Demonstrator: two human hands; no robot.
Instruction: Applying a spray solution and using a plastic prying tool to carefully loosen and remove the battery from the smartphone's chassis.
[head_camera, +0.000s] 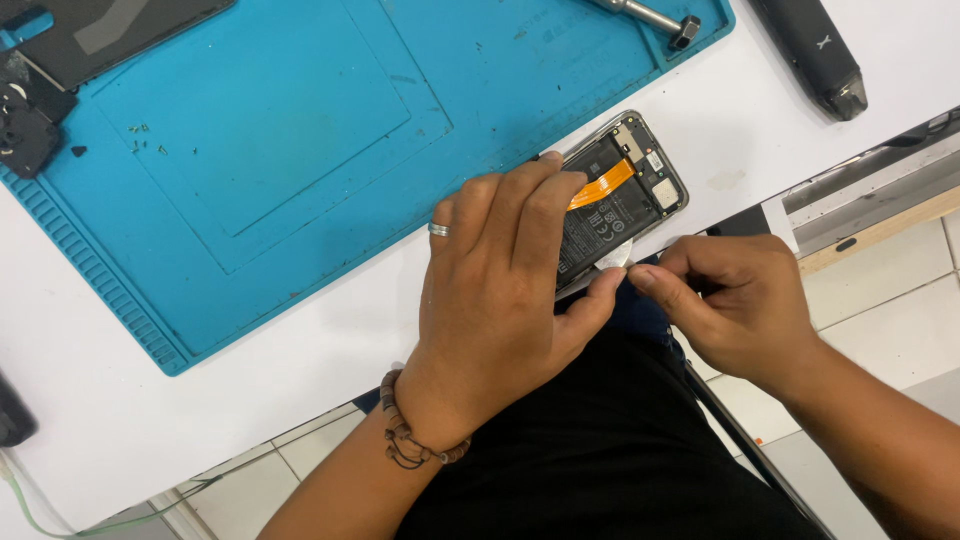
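Left hand (500, 290), centre of frame: pressing down flat on an opened phone (625, 195), fingers spread over its lower half, thumb hooking the near edge. Ring on one finger, bead bracelet (410, 440) at the wrist. Phone lying back-off at the white table (150, 430) edge, right of centre, showing black battery and orange flex cable (602, 184).

Right hand (740, 310), centre right: pinching a thin pale pick (612, 257), tip touching the phone's near edge beside the left thumb.

Blue work mat (300, 150) filling upper left. Black tool (815, 50) lying upper right.
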